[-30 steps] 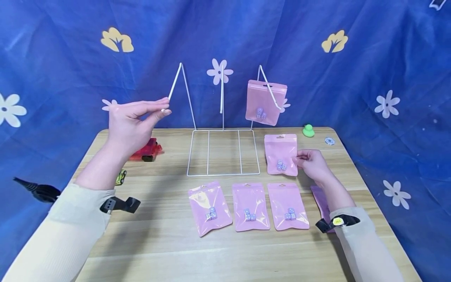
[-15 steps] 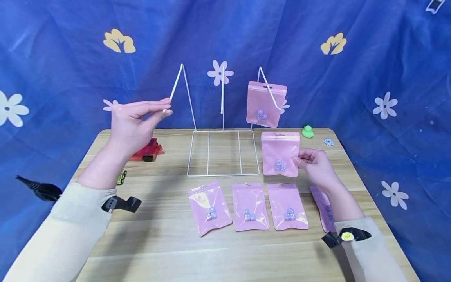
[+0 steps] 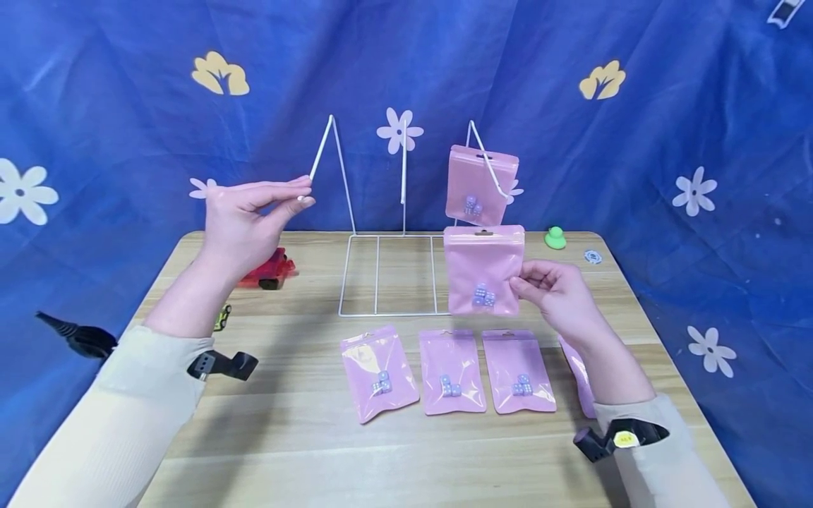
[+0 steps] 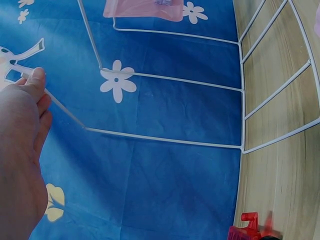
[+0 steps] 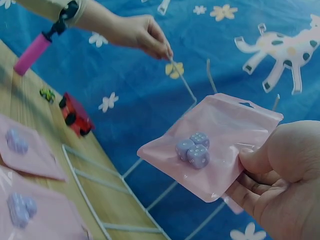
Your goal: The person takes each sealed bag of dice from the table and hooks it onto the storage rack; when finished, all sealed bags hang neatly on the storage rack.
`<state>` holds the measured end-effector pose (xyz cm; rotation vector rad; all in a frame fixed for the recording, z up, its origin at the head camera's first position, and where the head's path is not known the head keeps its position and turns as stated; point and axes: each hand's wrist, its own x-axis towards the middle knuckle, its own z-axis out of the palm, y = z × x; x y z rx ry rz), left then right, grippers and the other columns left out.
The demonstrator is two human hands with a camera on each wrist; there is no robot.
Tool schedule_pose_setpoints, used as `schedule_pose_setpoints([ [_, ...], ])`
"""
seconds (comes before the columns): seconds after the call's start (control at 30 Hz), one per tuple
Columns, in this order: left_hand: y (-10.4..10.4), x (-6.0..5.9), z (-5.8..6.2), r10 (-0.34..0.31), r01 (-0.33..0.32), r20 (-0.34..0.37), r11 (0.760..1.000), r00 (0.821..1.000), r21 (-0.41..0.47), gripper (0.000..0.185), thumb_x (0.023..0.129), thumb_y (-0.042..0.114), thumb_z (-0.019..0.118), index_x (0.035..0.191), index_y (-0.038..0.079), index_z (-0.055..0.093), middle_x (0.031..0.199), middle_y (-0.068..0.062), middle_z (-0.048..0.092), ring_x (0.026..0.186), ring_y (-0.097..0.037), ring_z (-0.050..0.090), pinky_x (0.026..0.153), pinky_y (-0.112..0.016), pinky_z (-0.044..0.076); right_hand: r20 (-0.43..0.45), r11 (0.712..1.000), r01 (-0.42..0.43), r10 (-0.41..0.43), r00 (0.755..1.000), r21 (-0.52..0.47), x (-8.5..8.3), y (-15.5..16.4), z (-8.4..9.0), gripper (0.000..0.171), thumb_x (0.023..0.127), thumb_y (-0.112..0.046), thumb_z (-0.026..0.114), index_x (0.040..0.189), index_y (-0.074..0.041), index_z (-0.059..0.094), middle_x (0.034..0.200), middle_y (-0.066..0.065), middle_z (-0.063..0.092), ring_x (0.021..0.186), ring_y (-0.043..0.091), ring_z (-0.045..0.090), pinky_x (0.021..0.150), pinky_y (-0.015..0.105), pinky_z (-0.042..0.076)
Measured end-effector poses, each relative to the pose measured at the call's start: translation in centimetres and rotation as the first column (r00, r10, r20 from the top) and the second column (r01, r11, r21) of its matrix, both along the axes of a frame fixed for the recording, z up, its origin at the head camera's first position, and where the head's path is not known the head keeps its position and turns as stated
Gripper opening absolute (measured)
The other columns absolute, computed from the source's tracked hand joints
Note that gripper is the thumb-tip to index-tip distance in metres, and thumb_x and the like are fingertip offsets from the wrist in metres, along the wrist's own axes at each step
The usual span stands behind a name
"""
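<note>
My left hand (image 3: 248, 219) pinches the front end of the left arm of a white wire display rack (image 3: 346, 275). In my right hand (image 3: 562, 296), a pink zip bag (image 3: 479, 264) is pinched by its right edge between thumb and fingers; it is held upright above the table, just right of the rack's base. Three lilac dice (image 5: 195, 150) show through its film in the right wrist view. A second pink bag (image 3: 483, 176) hangs by its slot on the rack's right arm. The rack's middle arm (image 3: 403, 166) is bare.
Several more pink bags of dice (image 3: 452, 360) lie in a row in front, the rightmost partly behind my right forearm. A red toy car (image 3: 269, 271) and a small green toy (image 3: 222, 317) are at left. A green duck (image 3: 555, 238) and a chip (image 3: 593, 257) sit at the back right.
My right hand has raised the pink bag off the table and carried it left, toward the rack. My left hand keeps its grip on the rack's left arm.
</note>
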<state>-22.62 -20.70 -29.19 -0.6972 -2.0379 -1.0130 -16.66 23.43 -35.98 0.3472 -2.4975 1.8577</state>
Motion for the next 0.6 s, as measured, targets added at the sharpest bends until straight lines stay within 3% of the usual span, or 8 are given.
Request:
schedule_pose_setpoints([
  [0.13, 0.2, 0.1, 0.0, -0.006, 0.006, 0.001, 1.000, 1.000, 0.002, 0.026, 0.079, -0.011, 0.089, 0.101, 0.003, 0.085, 0.106, -0.012, 0.079, 0.105, 0.005, 0.070, 0.107, -0.020, 0.046, -0.036, 0.999, -0.042, 0.041, 0.998, -0.032, 0.2, -1.3, 1.1, 0.013, 0.099, 0.004, 0.069, 0.109, 0.013, 0.072, 0.091, 0.006, 0.075, 0.079, 0.013, 0.066, 0.070, 0.022, 0.056],
  [0.2, 0.1, 0.1, 0.0, -0.003, 0.003, 0.006, 1.000, 1.000, -0.002, 0.026, 0.079, -0.010, 0.089, 0.102, 0.003, 0.085, 0.106, -0.012, 0.079, 0.106, 0.002, 0.072, 0.106, -0.019, 0.047, -0.054, 0.997, -0.064, 0.062, 0.997, -0.037, 0.3, -2.0, 1.6, 0.013, 0.100, 0.004, 0.069, 0.109, 0.013, 0.072, 0.092, 0.005, 0.076, 0.080, 0.013, 0.066, 0.070, 0.022, 0.056],
  [0.27, 0.1, 0.0, 0.0, 0.004, -0.004, 0.018, 1.000, 1.000, 0.006, 0.027, 0.079, -0.010, 0.089, 0.102, 0.004, 0.086, 0.107, -0.011, 0.079, 0.106, 0.000, 0.072, 0.095, -0.016, 0.053, -0.066, 0.995, -0.085, 0.082, 0.994, -0.044, 0.3, -2.6, 2.1, 0.013, 0.100, 0.004, 0.069, 0.109, 0.013, 0.073, 0.093, 0.006, 0.076, 0.080, 0.014, 0.065, 0.070, 0.022, 0.055],
  [0.37, -0.1, -0.2, -0.2, 0.000, 0.000, 0.014, 1.000, 1.000, 0.006, 0.027, 0.079, -0.010, 0.089, 0.102, 0.004, 0.086, 0.106, -0.011, 0.080, 0.106, 0.000, 0.073, 0.098, -0.017, 0.052, -0.073, 0.992, -0.109, 0.105, 0.992, -0.065, 0.3, -3.7, 2.8, 0.014, 0.100, 0.005, 0.069, 0.110, 0.012, 0.073, 0.096, 0.007, 0.076, 0.081, 0.015, 0.065, 0.071, 0.022, 0.056],
  [0.6, -0.1, -0.4, -0.3, -0.005, 0.005, 0.001, 1.000, 1.000, -0.007, 0.023, 0.081, -0.005, 0.089, 0.102, 0.004, 0.086, 0.106, -0.009, 0.080, 0.106, -0.002, 0.073, 0.090, -0.014, 0.054, -0.084, 0.983, -0.153, 0.145, 0.986, -0.101, 0.0, -6.5, 4.1, 0.014, 0.099, 0.005, 0.070, 0.111, 0.012, 0.074, 0.094, 0.006, 0.076, 0.080, 0.015, 0.065, 0.070, 0.022, 0.055],
])
